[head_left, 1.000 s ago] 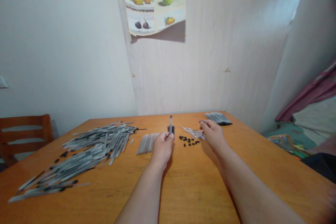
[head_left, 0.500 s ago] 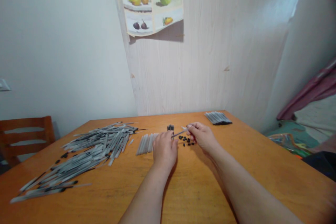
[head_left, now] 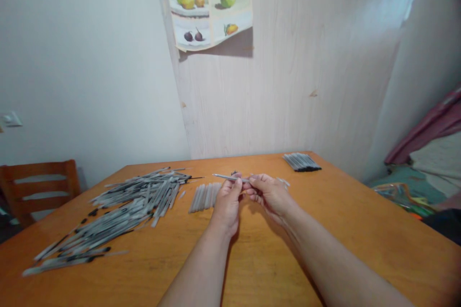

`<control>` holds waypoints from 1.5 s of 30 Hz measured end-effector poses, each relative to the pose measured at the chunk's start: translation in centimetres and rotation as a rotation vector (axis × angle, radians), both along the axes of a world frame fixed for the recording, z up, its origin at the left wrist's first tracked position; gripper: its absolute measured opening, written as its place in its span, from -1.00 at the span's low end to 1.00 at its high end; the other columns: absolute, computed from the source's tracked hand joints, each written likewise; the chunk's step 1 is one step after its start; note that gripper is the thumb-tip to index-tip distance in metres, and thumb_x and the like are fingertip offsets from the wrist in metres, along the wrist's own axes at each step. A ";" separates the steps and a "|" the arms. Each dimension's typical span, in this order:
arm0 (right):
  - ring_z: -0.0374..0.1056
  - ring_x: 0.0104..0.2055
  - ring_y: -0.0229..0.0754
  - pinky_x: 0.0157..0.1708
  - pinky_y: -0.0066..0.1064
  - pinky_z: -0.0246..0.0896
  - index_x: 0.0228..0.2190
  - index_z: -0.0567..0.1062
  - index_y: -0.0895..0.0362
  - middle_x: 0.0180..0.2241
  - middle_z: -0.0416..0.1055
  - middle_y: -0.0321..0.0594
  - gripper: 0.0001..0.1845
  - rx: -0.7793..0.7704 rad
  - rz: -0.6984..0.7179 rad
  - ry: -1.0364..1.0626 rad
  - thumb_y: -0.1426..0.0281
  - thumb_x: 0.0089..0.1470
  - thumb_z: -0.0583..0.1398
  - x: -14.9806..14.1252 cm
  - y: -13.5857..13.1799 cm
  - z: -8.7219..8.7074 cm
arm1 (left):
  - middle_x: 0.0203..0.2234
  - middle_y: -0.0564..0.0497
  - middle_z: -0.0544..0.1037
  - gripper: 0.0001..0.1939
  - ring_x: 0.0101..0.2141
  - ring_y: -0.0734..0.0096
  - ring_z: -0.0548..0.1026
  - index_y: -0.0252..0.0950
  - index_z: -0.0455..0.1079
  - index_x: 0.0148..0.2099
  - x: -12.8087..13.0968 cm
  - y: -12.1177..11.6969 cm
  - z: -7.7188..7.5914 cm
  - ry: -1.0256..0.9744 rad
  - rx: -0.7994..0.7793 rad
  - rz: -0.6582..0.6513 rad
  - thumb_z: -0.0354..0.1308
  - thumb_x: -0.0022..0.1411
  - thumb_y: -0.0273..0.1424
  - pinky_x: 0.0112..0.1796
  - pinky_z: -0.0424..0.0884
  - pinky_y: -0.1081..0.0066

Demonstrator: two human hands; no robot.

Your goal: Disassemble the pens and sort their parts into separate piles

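My left hand (head_left: 227, 204) and my right hand (head_left: 268, 194) meet above the middle of the table, both closed on a slim grey pen (head_left: 224, 177). Its pointed tip sticks out to the left past my left thumb, and my right fingers pinch the other end. A pale, translucent piece (head_left: 283, 183) shows beyond my right hand; whether it is held or lies on the table I cannot tell. Just left of my left hand lies a row of frosted pen barrels (head_left: 201, 197). Small dark parts (head_left: 234, 172) peek out behind the fingers, mostly hidden.
A large loose heap of pen parts (head_left: 137, 201) spreads over the left side of the wooden table (head_left: 262, 268). At the back right lies a neat bundle of black-ended pens (head_left: 301, 162). A wooden chair (head_left: 39, 177) stands at the left, and fruit pictures (head_left: 211, 17) hang on the wall.
My hands have come together, the right moving left and the left turning palm-up. The pen now points left, and the small black pieces on the table are hidden behind my hands.
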State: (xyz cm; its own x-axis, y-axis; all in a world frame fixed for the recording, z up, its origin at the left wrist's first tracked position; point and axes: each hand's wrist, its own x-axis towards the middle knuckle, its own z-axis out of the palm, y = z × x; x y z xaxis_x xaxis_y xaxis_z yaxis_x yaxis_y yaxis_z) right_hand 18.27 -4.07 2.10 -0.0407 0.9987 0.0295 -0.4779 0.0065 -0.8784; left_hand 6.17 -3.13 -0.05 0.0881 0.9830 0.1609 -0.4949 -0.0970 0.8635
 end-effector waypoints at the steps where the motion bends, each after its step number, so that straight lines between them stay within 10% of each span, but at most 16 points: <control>1: 0.33 -0.58 -0.42 -0.57 -0.63 0.30 -0.41 0.46 0.19 -0.47 0.53 -0.19 -0.89 0.007 0.027 0.007 0.42 0.05 0.30 -0.2 -0.1 0.0 | -0.27 -0.06 0.57 -0.62 -0.31 0.43 0.50 -0.29 0.43 -0.10 -0.1 0.0 0.1 -0.044 0.002 -0.012 0.32 0.11 -0.18 -0.23 0.36 0.42; 13: 0.14 -0.77 -0.42 -0.80 -0.64 -0.11 -0.44 0.44 0.19 -0.69 0.37 -0.29 -0.59 -0.111 0.075 -0.247 0.14 0.24 0.07 -0.1 0.2 -1.0 | -0.25 -0.08 0.60 -0.65 -0.31 0.44 0.51 -0.30 0.42 -0.19 -0.7 0.2 0.2 -0.090 -0.071 0.037 0.34 0.09 -0.18 -0.30 0.33 0.48; 27: 0.21 -0.65 -0.44 -0.68 -0.63 0.03 -0.45 0.37 0.15 -0.59 0.41 -0.37 -0.75 0.077 0.008 -0.355 0.31 -0.06 0.33 -0.6 -0.3 -0.6 | -0.37 -0.05 0.60 -0.66 -0.37 0.44 0.51 -0.32 0.37 -0.27 -0.8 0.7 -0.1 -0.098 -0.041 0.103 0.34 0.08 -0.18 -0.31 0.33 0.46; 34: 0.19 -0.70 -0.41 -0.77 -0.61 -0.07 -0.40 0.45 0.19 -0.58 0.46 -0.23 -0.65 -0.038 0.086 -0.352 0.15 0.21 0.10 -0.5 -0.1 -1.0 | -0.36 -0.07 0.60 -0.66 -0.37 0.43 0.51 -0.31 0.36 -0.29 -0.7 1.0 -0.4 -0.080 -0.028 0.109 0.33 0.09 -0.16 -0.31 0.33 0.45; 45: 0.19 -0.68 -0.45 -0.74 -0.65 -0.03 -0.42 0.39 0.16 -0.57 0.43 -0.33 -0.80 0.042 0.038 -0.343 0.29 0.12 0.22 -0.6 -0.2 -0.9 | -0.36 -0.08 0.60 -0.63 -0.35 0.42 0.53 -0.31 0.33 -0.32 -0.7 1.0 -0.6 -0.076 -0.049 0.110 0.32 0.10 -0.11 -0.30 0.34 0.46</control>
